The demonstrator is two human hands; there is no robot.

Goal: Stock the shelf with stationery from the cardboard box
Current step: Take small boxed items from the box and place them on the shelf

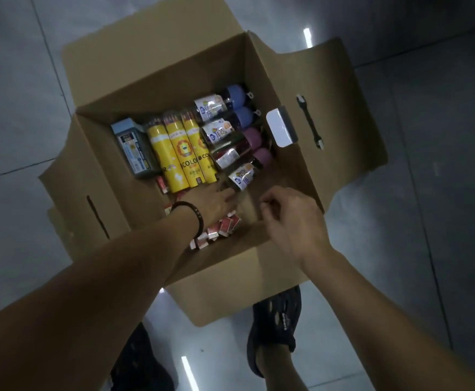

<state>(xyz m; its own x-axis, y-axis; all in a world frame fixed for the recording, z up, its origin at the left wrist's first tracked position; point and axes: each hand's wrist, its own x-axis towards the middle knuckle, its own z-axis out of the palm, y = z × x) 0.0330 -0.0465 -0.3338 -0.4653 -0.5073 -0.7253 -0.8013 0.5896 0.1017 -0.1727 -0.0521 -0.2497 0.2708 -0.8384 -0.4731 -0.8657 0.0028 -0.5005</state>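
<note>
The stationery lay packed in the open cardboard box [174, 88] on the floor [428, 165]: three yellow pencil tubes [182, 153] side by side, clear tubes with blue and purple caps [222, 131] stacked to their right, a blue-grey case [133, 148] to their left, and a loose heap of small red-and-white boxes [225, 225] at the near wall. No shelf was in view, so nothing looked stocked yet.

The step in hand seemed to be choosing a first item. It would go best by closing round one tube near its middle and lifting it straight up, so the neighbours did not roll, and leaving the small boxes for a scooping grip.

The left hand [212, 201], a dark bracelet [194, 213] on its wrist, reached low into the box. Its fingers [228, 194] were stretched out and slightly apart at the foot of the tubes, though actual contact could not be told. The right hand [292, 221] hovered above the near-right corner, its fingers [273, 197] loosely curled with nothing visibly in them
</note>
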